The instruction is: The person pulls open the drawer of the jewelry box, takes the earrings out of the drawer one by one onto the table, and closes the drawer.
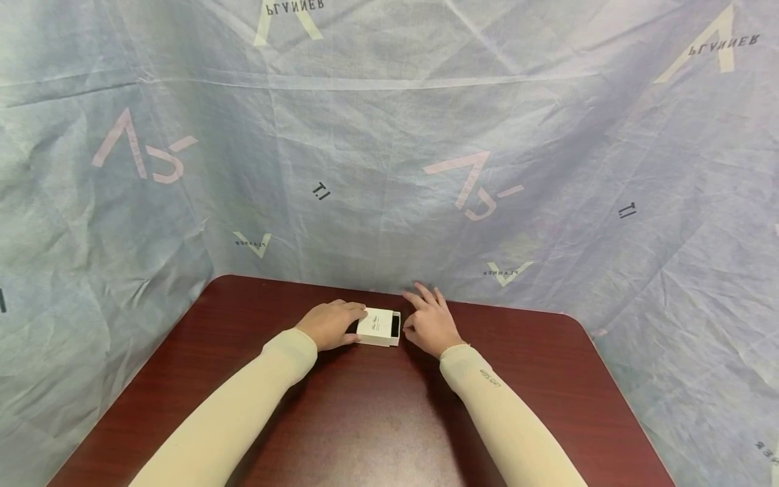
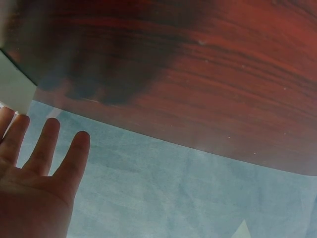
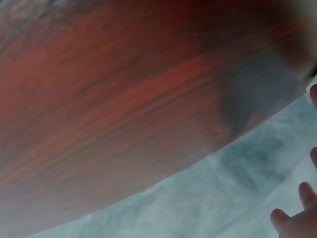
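A small white box [image 1: 374,325] with dark print on its lid lies on the reddish-brown table. From its right end an inner tray [image 1: 395,327] sticks out a little, with something black inside. My left hand [image 1: 328,325] holds the box's left end, thumb on the near side and fingers over the top and far side. In the left wrist view, fingertips touch the white box [image 2: 16,88]. Just right of the tray is my right hand [image 1: 431,327], thumb and index finger bent close together, the other fingers spread. Whether it touches the tray is hard to tell.
The dark wood-grain table [image 1: 365,419] has rounded far corners. Behind it and on both sides hangs a pale grey-blue printed cloth [image 1: 377,135], close to the table's far edge. Both forearms, in cream sleeves [image 1: 243,399], reach over the table.
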The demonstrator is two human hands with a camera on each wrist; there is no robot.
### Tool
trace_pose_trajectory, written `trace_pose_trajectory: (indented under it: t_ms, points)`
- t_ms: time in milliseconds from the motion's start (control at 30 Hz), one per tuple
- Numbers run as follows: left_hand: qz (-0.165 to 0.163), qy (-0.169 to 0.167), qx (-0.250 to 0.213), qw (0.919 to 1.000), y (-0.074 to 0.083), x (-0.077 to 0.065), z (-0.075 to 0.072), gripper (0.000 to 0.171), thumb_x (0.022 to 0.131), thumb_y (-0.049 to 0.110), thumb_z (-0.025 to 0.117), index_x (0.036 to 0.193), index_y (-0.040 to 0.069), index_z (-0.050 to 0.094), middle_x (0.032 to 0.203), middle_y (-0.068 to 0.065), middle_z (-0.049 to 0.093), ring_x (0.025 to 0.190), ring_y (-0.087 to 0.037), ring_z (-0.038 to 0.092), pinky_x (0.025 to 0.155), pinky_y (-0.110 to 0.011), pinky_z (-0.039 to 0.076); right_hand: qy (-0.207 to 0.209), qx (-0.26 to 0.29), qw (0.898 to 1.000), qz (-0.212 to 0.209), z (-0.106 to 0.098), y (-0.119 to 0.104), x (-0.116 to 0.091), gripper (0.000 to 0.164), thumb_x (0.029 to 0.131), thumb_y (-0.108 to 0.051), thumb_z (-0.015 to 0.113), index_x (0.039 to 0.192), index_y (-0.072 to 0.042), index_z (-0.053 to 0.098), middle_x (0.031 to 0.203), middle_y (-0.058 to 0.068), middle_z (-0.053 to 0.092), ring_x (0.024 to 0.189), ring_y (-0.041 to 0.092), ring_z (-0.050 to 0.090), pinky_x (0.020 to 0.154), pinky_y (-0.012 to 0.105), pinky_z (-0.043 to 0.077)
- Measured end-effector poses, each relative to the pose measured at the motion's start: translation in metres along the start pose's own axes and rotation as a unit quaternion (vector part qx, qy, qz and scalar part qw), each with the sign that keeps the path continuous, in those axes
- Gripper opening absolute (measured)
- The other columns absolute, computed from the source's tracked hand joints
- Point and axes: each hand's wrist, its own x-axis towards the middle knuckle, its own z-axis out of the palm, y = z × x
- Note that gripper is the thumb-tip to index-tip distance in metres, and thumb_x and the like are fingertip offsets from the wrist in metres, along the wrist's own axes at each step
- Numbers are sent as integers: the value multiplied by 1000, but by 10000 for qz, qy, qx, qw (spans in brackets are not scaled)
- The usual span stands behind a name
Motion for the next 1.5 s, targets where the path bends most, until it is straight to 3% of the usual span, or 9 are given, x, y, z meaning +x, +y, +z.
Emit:
trace_pose_trajectory:
  t_ms: [700, 1500]
  points:
    - [16, 78, -25, 10000, 2, 6, -3, 57, 111, 41, 86, 160, 16, 73, 173, -7, 69, 157, -34, 69, 127, -50, 62, -196, 526, 9956, 746, -7, 6, -5, 6, 100, -29, 98, 95, -27, 96, 186, 6, 54, 185, 40, 30, 143, 89, 23]
    - [-106, 20, 6, 9999, 1, 0, 5, 59, 110, 42, 87, 161, 17, 74, 173, -6, 69, 157, -35, 69, 125, -51, 64, -60, 350, 9977, 579, 5, 12, -10, 9, 99, -30, 99, 90, -31, 96, 184, 5, 57, 182, 40, 37, 139, 92, 28]
